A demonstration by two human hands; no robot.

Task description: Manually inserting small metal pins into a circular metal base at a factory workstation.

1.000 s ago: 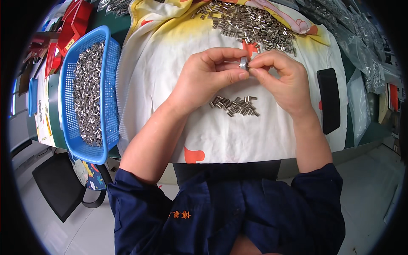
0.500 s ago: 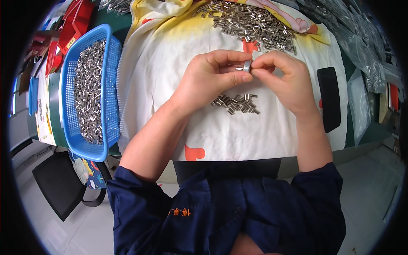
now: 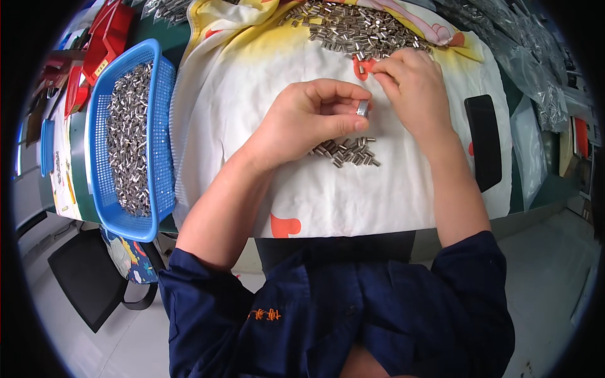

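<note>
My left hand (image 3: 302, 120) is closed, its thumb and fingers pinching a small, thick silver metal piece (image 3: 362, 108) above the cloth. Farther off and to the right, my right hand (image 3: 419, 91) has its thumb and forefinger pressed together near the front edge of a large pile of short metal pins (image 3: 359, 31). Whatever lies between those fingertips is too small or hidden to make out. A smaller heap of similar pins (image 3: 346, 152) rests on the white cloth (image 3: 353, 201), just nearer than my left hand.
On the left stands a blue mesh basket (image 3: 165, 138) filled with short metal pins. A black phone (image 3: 484, 142) lies at the cloth's right side. Clear plastic bags (image 3: 529, 69) cover the far right, and red bins (image 3: 107, 47) stand at the far left. A black chair (image 3: 88, 277) is below left.
My right hand has moved away from the metal piece, outward toward the large pile. The left hand still holds the piece, now turned slightly; the pointed tip beside it no longer shows.
</note>
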